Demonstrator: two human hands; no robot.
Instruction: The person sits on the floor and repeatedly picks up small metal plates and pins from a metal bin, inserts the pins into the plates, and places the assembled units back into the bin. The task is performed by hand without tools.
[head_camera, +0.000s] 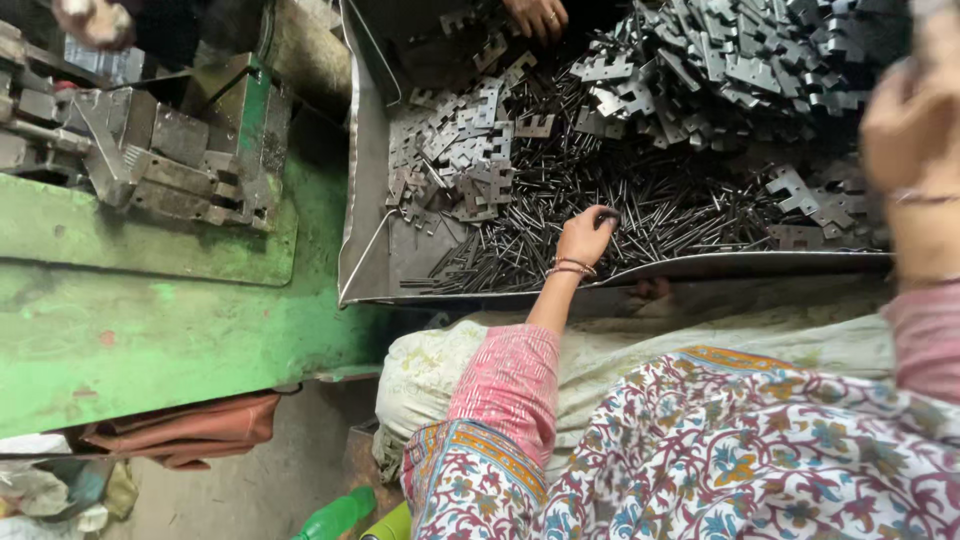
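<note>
Left hand (585, 237) pinched on thin dark metal pins (600, 215) heaped in steel tray (365, 200). Right hand (915, 130) raised near right, blurred; grip not determinable. Risk judged: pricked fingertips, spilled pins from loose pinch.

A bulging off-white sack (440, 365) sits near the middle, just below the metal tray's near edge (partly covered by a pink sleeve). At the bottom edge, a green plastic bottle (335, 516) lies tilted on the floor. No labels, signs or screens show.
</note>
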